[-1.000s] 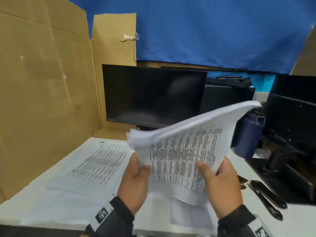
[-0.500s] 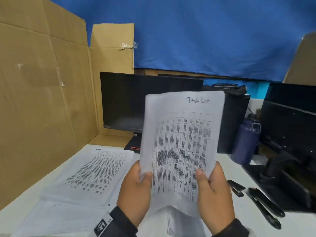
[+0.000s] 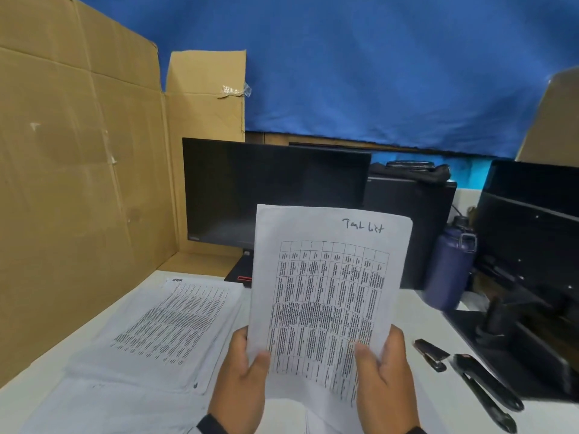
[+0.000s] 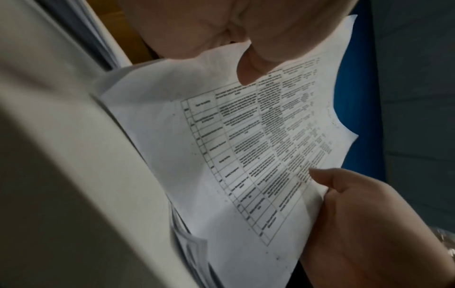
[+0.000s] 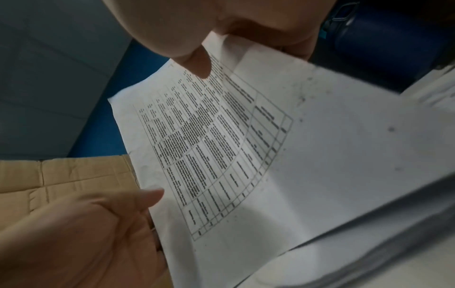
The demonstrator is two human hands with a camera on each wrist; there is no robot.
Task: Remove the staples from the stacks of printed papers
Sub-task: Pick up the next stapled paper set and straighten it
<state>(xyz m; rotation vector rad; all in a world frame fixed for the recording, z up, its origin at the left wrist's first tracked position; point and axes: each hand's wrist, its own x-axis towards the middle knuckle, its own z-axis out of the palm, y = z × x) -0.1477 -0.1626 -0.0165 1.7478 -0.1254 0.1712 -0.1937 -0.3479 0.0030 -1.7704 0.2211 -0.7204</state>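
Head view shows a stack of printed papers (image 3: 329, 296) held upright above the bench (image 3: 416, 383), its long axis running nearly vertical and leaning a little to the right, printed table facing the person, handwritten heading at the top edge. The left hand (image 3: 241, 380) grasps the lower left edge, thumb laid across the front of the sheet and the fingers out of sight behind it; the right hand (image 3: 385, 377) grasps the lower right edge the same way, thumb on the print. Each grip is closed on the paper, none loose. From the left wrist camera the left thumb (image 4: 253, 68) presses the page near its margin, and the right wrist camera shows the right thumb (image 5: 197, 62) on the table rows. No staple can be made out; the upper corners are too small and blurred to judge. Left of the left grip, more printed stacks (image 3: 175, 324) lie flat on the bench. Right of the right grip lie a small black stapler (image 3: 430, 353) and a long black tool (image 3: 482, 386), hard to identify. The bottom edge of the held stack is cut off by the picture's lower border.
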